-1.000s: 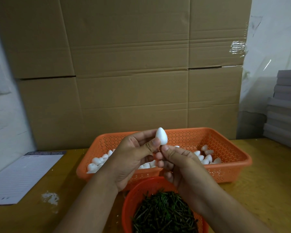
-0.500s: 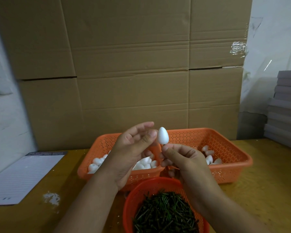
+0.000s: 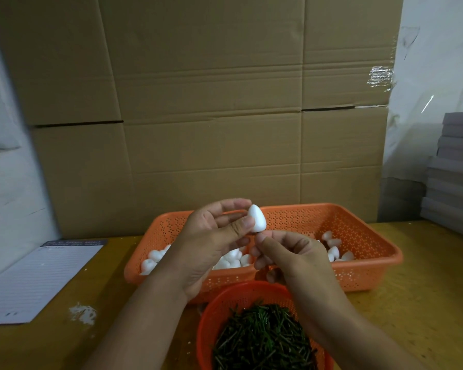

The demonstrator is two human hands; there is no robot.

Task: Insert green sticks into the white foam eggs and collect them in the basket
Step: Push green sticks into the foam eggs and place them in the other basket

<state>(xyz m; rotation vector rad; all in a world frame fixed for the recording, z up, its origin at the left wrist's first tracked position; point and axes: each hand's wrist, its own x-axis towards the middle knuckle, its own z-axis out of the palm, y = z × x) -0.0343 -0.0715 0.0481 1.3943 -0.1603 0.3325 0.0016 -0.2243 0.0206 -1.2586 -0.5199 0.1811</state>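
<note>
Upright foam egg (image 3: 257,218), narrow end up.

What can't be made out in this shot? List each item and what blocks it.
- Green stick, head view: cannot be seen under the foam egg; the right hand covers that spot.
- Orange basket middle, head view: both hands hide the eggs there. The left hand pinches the egg.
- Red bowl of sticks, head view: its near side is cut by the bottom edge.
- Lined sheet, head view: print too small.

Dim warm light – soft shadows under hands, glare on tape (image 3: 381,78), wide-angle bowing at edges
</note>
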